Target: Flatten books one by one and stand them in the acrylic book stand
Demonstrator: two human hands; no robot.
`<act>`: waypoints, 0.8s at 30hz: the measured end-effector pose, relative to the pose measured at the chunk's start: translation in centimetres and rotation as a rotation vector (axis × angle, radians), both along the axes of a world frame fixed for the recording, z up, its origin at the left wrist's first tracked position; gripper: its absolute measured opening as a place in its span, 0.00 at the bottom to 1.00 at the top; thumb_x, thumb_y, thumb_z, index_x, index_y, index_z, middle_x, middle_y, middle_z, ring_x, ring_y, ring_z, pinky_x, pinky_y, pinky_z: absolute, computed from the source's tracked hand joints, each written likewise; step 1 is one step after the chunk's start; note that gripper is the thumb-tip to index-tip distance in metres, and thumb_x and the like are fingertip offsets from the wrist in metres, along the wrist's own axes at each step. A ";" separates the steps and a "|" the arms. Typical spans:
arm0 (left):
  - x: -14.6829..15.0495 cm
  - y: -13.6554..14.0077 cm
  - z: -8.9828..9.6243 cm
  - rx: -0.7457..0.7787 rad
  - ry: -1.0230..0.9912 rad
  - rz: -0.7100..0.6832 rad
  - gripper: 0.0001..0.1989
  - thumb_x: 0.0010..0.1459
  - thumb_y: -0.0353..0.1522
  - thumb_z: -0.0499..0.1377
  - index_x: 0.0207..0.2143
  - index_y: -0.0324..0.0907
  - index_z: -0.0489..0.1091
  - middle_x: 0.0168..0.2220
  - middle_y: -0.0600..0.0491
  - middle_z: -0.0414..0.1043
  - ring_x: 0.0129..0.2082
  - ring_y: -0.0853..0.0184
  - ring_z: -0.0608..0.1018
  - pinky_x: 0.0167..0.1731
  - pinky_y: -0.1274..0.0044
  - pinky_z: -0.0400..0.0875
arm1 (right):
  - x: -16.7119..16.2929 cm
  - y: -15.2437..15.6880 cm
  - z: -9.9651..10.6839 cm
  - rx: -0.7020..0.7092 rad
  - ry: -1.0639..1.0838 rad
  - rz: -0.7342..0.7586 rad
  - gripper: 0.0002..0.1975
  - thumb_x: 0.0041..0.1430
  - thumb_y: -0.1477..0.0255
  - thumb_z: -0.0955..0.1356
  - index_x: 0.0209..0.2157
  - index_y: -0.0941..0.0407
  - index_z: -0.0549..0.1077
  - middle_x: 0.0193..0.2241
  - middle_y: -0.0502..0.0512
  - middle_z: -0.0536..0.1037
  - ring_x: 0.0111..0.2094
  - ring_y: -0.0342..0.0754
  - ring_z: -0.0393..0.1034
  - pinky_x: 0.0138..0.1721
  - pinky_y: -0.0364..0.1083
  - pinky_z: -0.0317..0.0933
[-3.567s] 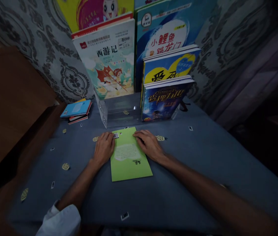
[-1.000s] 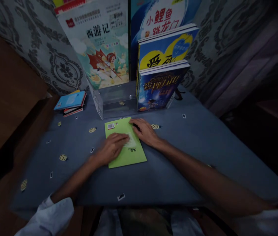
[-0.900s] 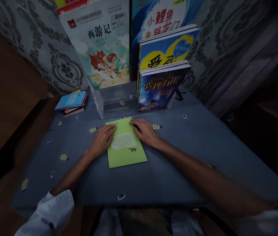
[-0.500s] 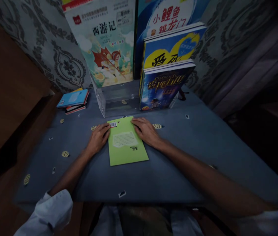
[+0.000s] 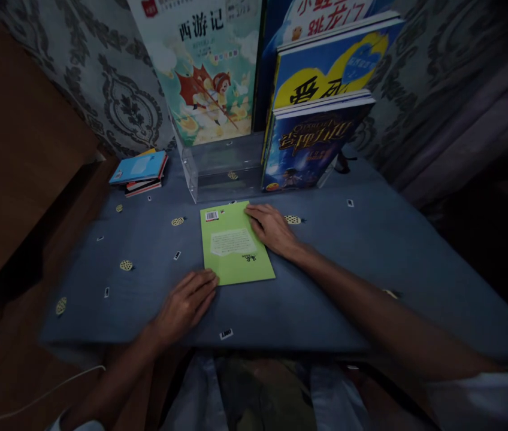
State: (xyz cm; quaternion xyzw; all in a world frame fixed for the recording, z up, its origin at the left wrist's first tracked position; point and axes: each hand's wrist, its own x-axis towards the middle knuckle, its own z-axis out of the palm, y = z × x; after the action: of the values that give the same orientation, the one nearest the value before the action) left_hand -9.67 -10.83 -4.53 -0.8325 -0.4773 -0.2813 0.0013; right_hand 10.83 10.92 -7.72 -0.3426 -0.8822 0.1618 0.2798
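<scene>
A thin green book (image 5: 236,269) lies on the cloth-covered table, its back cover with a barcode facing up. Curled at the book's lower left corner, my left hand (image 5: 189,299) holds it by the fingertips. My right hand (image 5: 274,230) grips the upper right edge, its fingers reaching onto the corner; whether the thumb is under the book cannot be seen.
Behind the green book stands a clear plastic rack (image 5: 218,188) holding a large upright book (image 5: 213,78). On its right side lean a dark blue book (image 5: 312,146) and a blue and yellow book (image 5: 326,66). A small stack of books (image 5: 139,167) lies at the back left.
My left hand has slid from the green book's upper left edge down to its lower left corner. The right hand stays at the upper right. The view has shifted slightly.
</scene>
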 end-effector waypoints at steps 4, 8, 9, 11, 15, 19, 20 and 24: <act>0.2 -0.6 0.2 0.013 0.072 0.018 0.17 0.67 0.26 0.55 0.58 0.40 0.67 0.49 0.44 0.77 0.51 0.60 0.78 0.50 0.67 0.77 | -0.1 -0.1 0.2 -0.023 -0.018 -0.016 0.19 0.65 0.75 0.60 0.53 0.58 0.75 0.54 0.64 0.76 0.54 0.61 0.68 0.54 0.59 0.62; 1.1 0.2 0.6 -0.026 0.107 -0.032 0.17 0.68 0.28 0.53 0.58 0.39 0.67 0.49 0.44 0.77 0.52 0.60 0.77 0.52 0.65 0.75 | -0.1 -0.3 0.2 -0.019 -0.029 -0.019 0.19 0.65 0.75 0.60 0.53 0.58 0.75 0.55 0.63 0.76 0.54 0.61 0.68 0.55 0.60 0.61; 1.6 0.5 0.7 -0.031 0.117 -0.054 0.17 0.69 0.28 0.53 0.58 0.39 0.67 0.49 0.44 0.77 0.52 0.60 0.77 0.52 0.65 0.75 | -0.1 -0.3 0.2 -0.013 -0.028 -0.018 0.19 0.65 0.75 0.60 0.53 0.57 0.75 0.54 0.63 0.76 0.54 0.61 0.68 0.54 0.60 0.62; 2.8 1.3 0.8 -0.049 0.147 -0.100 0.17 0.69 0.29 0.52 0.58 0.38 0.67 0.50 0.43 0.76 0.53 0.60 0.76 0.53 0.65 0.74 | -0.1 -0.3 0.2 -0.001 -0.020 -0.018 0.19 0.66 0.75 0.60 0.53 0.55 0.75 0.54 0.61 0.76 0.53 0.60 0.68 0.54 0.60 0.62; 5.4 3.1 0.8 -0.092 0.218 -0.170 0.17 0.70 0.29 0.51 0.58 0.37 0.66 0.53 0.43 0.75 0.56 0.59 0.75 0.55 0.64 0.71 | 0.0 -0.2 0.2 0.003 -0.024 -0.011 0.19 0.66 0.73 0.59 0.53 0.55 0.75 0.55 0.61 0.76 0.54 0.60 0.67 0.54 0.60 0.62; 7.1 4.3 0.5 -0.099 0.269 -0.213 0.18 0.70 0.30 0.50 0.59 0.35 0.65 0.56 0.43 0.73 0.58 0.60 0.73 0.58 0.65 0.68 | 0.0 -0.3 0.2 0.001 -0.058 0.003 0.20 0.67 0.73 0.59 0.54 0.58 0.75 0.56 0.64 0.74 0.55 0.61 0.67 0.54 0.61 0.62; 7.3 4.3 0.4 -0.106 0.280 -0.207 0.18 0.70 0.30 0.50 0.60 0.35 0.64 0.57 0.43 0.72 0.59 0.60 0.72 0.60 0.64 0.66 | 0.0 -0.3 0.2 0.005 -0.061 0.007 0.20 0.67 0.72 0.59 0.55 0.58 0.74 0.57 0.64 0.73 0.57 0.61 0.66 0.55 0.61 0.62; 7.5 4.0 0.2 -0.159 0.335 -0.072 0.21 0.70 0.34 0.51 0.63 0.44 0.61 0.63 0.43 0.65 0.65 0.53 0.65 0.63 0.49 0.54 | -0.1 -0.2 -0.1 0.036 -0.080 0.037 0.21 0.67 0.72 0.60 0.59 0.56 0.71 0.63 0.62 0.68 0.64 0.59 0.60 0.61 0.62 0.58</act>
State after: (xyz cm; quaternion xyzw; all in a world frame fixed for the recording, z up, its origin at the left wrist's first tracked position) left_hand -2.13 -6.79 -4.32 -0.8818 -0.4608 -0.1000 0.0051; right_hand 10.72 10.72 -7.82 -0.3273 -0.9016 0.1375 0.2473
